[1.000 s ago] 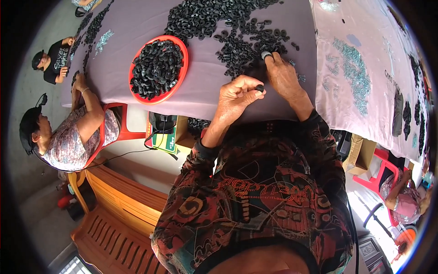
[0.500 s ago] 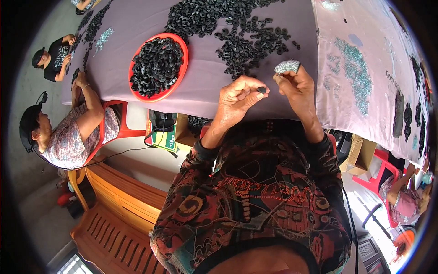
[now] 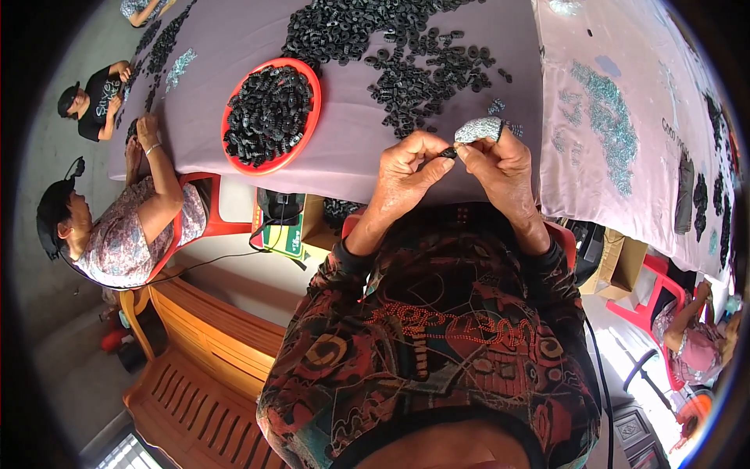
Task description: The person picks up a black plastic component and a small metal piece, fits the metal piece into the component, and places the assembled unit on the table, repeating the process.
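My left hand pinches a small black ring-like piece between thumb and forefinger, above the table's near edge. Beside it, the closed fingertips of my right hand meet the piece from the right. Whatever those fingertips hold is too small to make out. A grey-white knitted cover wraps a finger of my right hand. Just beyond that hand lie a few tiny silvery-blue pieces. A loose spread of similar black pieces covers the cloth in front of my hands.
A red basin heaped with black pieces stands to the left on the mauve tablecloth. Teal pieces are strewn over the pale cloth at right. A seated person works at the left edge. Behind that person stands a wooden bench.
My right hand has moved left and its fingertips now meet the black piece in my left hand. The silvery-blue pieces behind it have come into view.
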Demonstrator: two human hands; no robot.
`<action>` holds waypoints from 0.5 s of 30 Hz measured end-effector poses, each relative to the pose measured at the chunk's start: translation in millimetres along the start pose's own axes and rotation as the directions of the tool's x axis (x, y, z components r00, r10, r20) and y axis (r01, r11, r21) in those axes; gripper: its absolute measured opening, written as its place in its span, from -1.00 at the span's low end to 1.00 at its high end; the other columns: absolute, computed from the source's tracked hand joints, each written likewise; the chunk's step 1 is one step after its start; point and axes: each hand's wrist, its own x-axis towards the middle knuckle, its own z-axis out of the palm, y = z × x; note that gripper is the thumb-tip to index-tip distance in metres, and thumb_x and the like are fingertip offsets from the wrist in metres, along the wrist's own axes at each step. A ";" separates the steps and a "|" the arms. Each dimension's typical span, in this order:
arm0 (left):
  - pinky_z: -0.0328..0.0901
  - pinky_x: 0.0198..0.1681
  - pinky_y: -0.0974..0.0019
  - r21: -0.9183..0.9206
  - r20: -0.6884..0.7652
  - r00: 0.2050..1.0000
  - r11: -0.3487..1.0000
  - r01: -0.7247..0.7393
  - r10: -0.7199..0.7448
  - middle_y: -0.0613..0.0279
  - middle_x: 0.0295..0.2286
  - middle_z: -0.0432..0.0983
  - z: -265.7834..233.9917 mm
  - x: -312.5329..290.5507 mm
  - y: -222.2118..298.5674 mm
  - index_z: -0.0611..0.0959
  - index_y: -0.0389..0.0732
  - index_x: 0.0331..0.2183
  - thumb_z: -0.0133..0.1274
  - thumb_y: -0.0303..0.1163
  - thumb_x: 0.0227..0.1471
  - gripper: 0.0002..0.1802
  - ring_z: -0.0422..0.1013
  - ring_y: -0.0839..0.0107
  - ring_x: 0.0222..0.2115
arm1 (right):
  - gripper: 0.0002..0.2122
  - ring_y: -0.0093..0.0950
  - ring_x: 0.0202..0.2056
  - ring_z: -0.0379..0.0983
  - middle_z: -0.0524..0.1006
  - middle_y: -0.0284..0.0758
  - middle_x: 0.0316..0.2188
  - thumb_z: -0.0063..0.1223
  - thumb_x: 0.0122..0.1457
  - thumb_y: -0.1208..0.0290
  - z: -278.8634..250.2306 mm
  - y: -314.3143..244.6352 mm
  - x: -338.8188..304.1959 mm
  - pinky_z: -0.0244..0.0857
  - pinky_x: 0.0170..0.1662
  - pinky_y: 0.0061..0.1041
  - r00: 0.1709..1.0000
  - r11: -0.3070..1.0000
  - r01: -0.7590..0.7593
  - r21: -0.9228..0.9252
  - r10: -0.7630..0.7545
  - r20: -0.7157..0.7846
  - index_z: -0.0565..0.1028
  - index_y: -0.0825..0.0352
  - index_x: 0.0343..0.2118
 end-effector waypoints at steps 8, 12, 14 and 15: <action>0.25 -0.38 0.54 -0.044 -0.011 0.999 0.998 0.035 -0.036 0.30 -0.49 0.45 1.5 -1.1 -2.7 0.52 -0.32 -0.37 0.03 -0.59 -0.04 -0.90 0.34 0.62 -0.46 | -0.91 -0.78 -0.56 0.21 0.40 -0.52 -0.60 0.01 -0.01 0.62 -3.8 -3.1 -6.3 0.13 -0.51 -0.74 1.000 0.999 0.003 -0.047 -0.003 0.005 0.42 0.34 -0.41; 0.25 -0.39 0.55 -0.015 -0.016 1.000 1.000 0.008 -0.008 0.31 -0.48 0.45 3.4 0.1 -1.6 0.53 -0.32 -0.38 0.05 -0.60 -0.06 -0.89 0.33 0.63 -0.47 | -0.91 -0.77 -0.56 0.22 0.40 -0.52 -0.60 0.02 -0.02 0.61 -6.2 -7.0 -4.6 0.14 -0.51 -0.73 1.000 0.998 0.000 -0.062 0.000 0.012 0.42 0.34 -0.41; 0.23 -0.41 0.57 -0.004 -0.017 1.000 1.000 0.008 -0.008 0.35 -0.49 0.43 3.9 0.5 -0.9 0.53 -0.31 -0.39 0.05 -0.62 -0.07 -0.90 0.31 0.66 -0.48 | -0.90 -0.77 -0.55 0.22 0.40 -0.52 -0.60 0.03 -0.02 0.61 -6.2 -7.9 -3.6 0.14 -0.50 -0.73 1.000 0.998 -0.005 -0.058 0.005 0.004 0.42 0.34 -0.40; 0.21 -0.42 0.58 -0.005 -0.019 1.000 1.000 0.016 -0.016 0.39 -0.50 0.41 4.1 0.3 -0.7 0.52 -0.30 -0.40 0.05 -0.63 -0.07 -0.90 0.29 0.69 -0.48 | -0.90 -0.77 -0.55 0.22 0.40 -0.52 -0.60 0.03 -0.02 0.61 -6.2 -8.3 -3.8 0.14 -0.50 -0.73 1.000 0.997 -0.007 -0.071 0.007 0.000 0.43 0.34 -0.40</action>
